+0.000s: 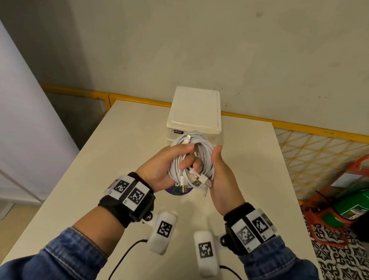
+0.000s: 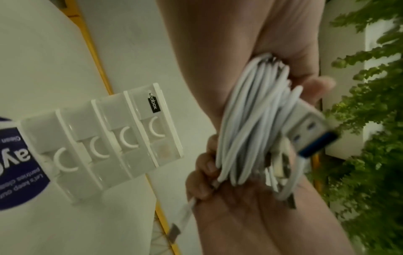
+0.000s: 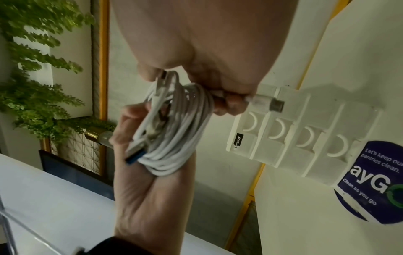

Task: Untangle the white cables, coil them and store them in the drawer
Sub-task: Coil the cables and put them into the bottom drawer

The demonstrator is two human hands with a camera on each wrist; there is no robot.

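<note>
A coiled bundle of white cables [image 1: 201, 152] is held above the table [image 1: 117, 141], just in front of a white drawer unit [image 1: 195, 110]. My left hand [image 1: 170, 162] grips the bundle's left side, thumb over the top. My right hand [image 1: 222, 173] cups the right side, and its fingers curl round the strands [image 2: 250, 120]. In the right wrist view the coil [image 3: 181, 129] lies in the left palm. A blue-tipped USB plug [image 3: 133, 155] sticks out and a small connector [image 3: 274, 103] pokes past my right fingers. The unit's several drawers [image 3: 294, 131] look shut.
A round purple sticker [image 1: 176, 190] lies on the table under the hands. A yellow railing [image 1: 302, 128] runs behind the table. A green fire extinguisher [image 1: 359, 201] in a red stand sits on the floor at the right. Green plants [image 2: 370, 155] hang nearby.
</note>
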